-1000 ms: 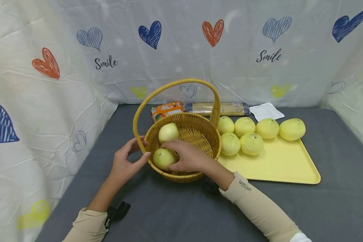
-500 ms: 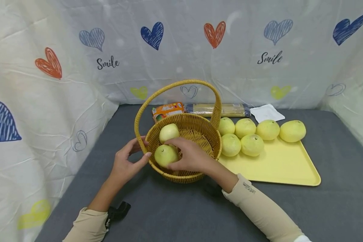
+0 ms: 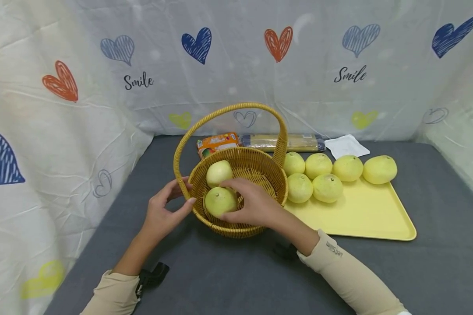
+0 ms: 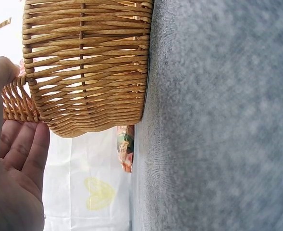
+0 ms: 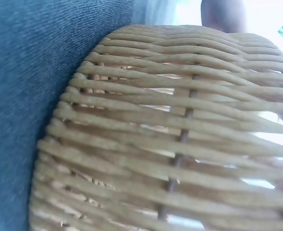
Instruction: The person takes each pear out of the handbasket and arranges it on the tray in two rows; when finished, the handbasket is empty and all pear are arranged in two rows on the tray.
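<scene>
In the head view, my left hand (image 3: 165, 209) holds the left side of the wicker basket (image 3: 238, 232) where the tall handle meets the rim. The left wrist view shows its thumb and fingers on either side of the handle's base. My right hand (image 3: 252, 203) reaches into the basket and grips a pale green round fruit (image 3: 220, 202), thumb in front and fingers behind. Behind it in the basket sits a second, paler round fruit (image 3: 219, 173). The right wrist view is filled by the woven basket wall (image 5: 179, 130), which hides most of the right hand.
To the right lies a yellow tray (image 3: 362, 214) with several pale green fruits along its back and left. Behind the basket are an orange packet (image 3: 218, 141), a long clear-wrapped package (image 3: 299, 142) and a small white dish (image 3: 346, 146). Dark grey cloth covers the table.
The gripped fruit has shifted right and slightly back inside the basket, away from its left wall, with my right hand. My left hand has stayed at the handle's base.
</scene>
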A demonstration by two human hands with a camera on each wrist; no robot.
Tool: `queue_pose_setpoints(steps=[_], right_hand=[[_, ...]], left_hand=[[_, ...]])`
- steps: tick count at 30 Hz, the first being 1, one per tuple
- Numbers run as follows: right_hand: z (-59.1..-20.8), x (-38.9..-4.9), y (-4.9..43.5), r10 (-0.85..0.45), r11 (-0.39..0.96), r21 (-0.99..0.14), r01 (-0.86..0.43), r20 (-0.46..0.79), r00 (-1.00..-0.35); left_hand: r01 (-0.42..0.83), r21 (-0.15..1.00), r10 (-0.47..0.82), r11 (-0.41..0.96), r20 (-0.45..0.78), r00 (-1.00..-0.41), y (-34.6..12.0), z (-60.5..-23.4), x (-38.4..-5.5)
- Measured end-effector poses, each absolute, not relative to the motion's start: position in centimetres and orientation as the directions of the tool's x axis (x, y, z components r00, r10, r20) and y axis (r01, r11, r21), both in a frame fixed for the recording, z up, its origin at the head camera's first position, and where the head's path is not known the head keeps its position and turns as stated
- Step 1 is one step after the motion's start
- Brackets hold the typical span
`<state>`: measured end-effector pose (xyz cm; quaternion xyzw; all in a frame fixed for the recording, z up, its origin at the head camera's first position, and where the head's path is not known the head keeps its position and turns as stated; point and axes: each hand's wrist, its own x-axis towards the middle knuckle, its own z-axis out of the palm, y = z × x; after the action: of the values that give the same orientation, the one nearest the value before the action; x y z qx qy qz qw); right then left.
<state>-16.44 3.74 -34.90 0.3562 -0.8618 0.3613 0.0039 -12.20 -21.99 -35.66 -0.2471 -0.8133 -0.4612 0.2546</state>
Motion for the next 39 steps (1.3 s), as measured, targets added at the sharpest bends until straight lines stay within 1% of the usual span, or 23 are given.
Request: queue_pose_setpoints(steps=[4, 7, 11, 16, 20, 25, 29, 32, 39], right_hand=[[-34.7, -16.1, 4.6, -0.599, 0.475, -0.626, -0.618, 0.284, -0.749], [-34.5, -15.8, 5.4, -0.595, 0.461, -0.641, -0.614, 0.291, -0.750], [-34.5, -15.5, 6.6, -0.582, 0.440, -0.664, -0.605, 0.302, -0.755], [-34.5, -14.9, 8.1, -0.566, 0.383, -0.710, -0.592, 0.326, -0.757], [-34.3, -14.6, 9.1, -0.547, 0.344, -0.735, -0.585, 0.349, -0.761], [-33.8, -14.1, 10.4, -0.510, 0.321, -0.747, -0.583, 0.382, -0.771], [-33.7, -14.0, 11.5, -0.477, 0.280, -0.771, -0.572, 0.405, -0.780], [-33.5, -14.0, 12.4, -0.445, 0.273, -0.784, -0.557, 0.411, -0.796], [-33.0, -14.4, 14.3, -0.365, 0.249, -0.837, -0.487, 0.385, -0.848]], left_hand=[[0.646, 0.618, 0.171, 0.449, 0.650, -0.740, -22.0, -35.8, -12.3], [0.648, 0.621, 0.166, 0.441, 0.653, -0.739, -22.5, -36.7, -12.8], [0.640, 0.629, 0.167, 0.441, 0.643, -0.747, -23.4, -38.2, -13.7], [0.626, 0.645, 0.168, 0.438, 0.626, -0.762, -23.8, -38.9, -13.9], [0.633, 0.633, 0.162, 0.446, 0.639, -0.752, -23.5, -38.4, -13.6], [0.649, 0.616, 0.169, 0.447, 0.654, -0.737, -22.4, -36.6, -12.7], [0.638, 0.618, 0.172, 0.459, 0.643, -0.746, -22.0, -35.8, -12.3], [0.629, 0.630, 0.168, 0.457, 0.633, -0.756, -21.9, -35.6, -12.2], [0.633, 0.632, 0.172, 0.447, 0.634, -0.754, -22.1, -35.7, -12.2]])
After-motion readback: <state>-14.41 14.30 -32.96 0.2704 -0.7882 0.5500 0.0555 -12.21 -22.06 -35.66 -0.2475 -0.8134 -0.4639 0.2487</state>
